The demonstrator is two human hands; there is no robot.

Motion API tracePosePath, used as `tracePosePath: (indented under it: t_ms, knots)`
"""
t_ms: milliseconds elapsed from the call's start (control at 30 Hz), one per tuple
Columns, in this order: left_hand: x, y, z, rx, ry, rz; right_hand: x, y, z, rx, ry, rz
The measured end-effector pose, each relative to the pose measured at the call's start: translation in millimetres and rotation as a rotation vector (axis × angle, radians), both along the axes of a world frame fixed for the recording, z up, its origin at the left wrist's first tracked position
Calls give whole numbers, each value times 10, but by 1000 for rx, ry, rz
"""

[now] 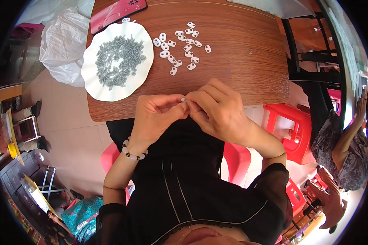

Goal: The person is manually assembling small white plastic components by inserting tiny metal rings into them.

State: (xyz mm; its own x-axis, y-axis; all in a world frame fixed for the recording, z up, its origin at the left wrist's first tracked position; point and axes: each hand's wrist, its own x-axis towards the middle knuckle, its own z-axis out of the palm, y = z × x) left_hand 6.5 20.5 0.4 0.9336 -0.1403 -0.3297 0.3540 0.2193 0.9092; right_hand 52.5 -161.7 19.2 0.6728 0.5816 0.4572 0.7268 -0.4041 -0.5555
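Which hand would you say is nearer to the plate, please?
Left. The left hand is just off the plate's lower right edge; the right hand is farther right, beyond the left one.

Both hands (151, 116) (220, 107) mostly hide a tiny white piece (183, 99), perhaps plastic.

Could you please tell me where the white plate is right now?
In the head view, the white plate lies at the left edge of the wooden table, just below the pink phone and left of the small white pieces.

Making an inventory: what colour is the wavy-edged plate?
White; the wavy-edged plate shows best in the head view.
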Motion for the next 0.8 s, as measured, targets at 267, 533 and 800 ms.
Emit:
tracePosePath:
  t_ms: [267, 533, 800]
  knots:
    - [-21, -56, 43, -79, 10, 53, -16, -17, 19, -36, -88, 32]
    - [-31, -24, 17, -91, 8, 29, -45, -20, -29, 32, -73, 69]
    - [-43, -67, -19, -60, -16, 82, -43, 5, -55, 58, -30, 88]
